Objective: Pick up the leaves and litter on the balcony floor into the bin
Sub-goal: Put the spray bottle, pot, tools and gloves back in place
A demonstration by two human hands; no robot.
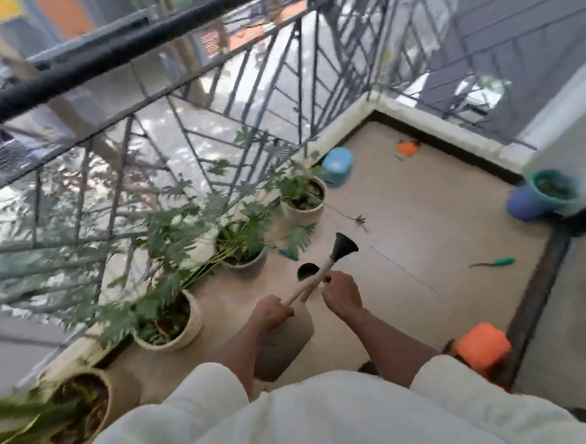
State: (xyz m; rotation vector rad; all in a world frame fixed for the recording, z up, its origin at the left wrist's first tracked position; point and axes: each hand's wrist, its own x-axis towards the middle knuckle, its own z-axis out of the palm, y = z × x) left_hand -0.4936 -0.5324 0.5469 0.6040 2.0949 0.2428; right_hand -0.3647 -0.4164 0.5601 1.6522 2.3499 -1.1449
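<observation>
While the person stands at the near end of the balcony, both hands are out in front at waist height, busy with a pale wooden stick tipped by a black flared rubber cup [344, 247]. The left hand [271, 313] is clenched round the lower end of the stick, which angles up and away. The right hand [343, 294] sits just beside it, fingers curled at a second pale shaft; I think it pinches that, though the blur makes it hard to be sure. Held so, the tool seems readied for reaching litter without stooping.

The litter lies beyond the hands: a dry brown leaf with a long stalk [359, 219] just past the cup, a green-handled scrap [496, 263] off to the right, an orange wrapper [406, 148] far ahead. The teal round bin [553, 187] stands far right, by the wall. To the left, cream ceramic plant pots [303, 200] line the grey metal railing [188, 101].
</observation>
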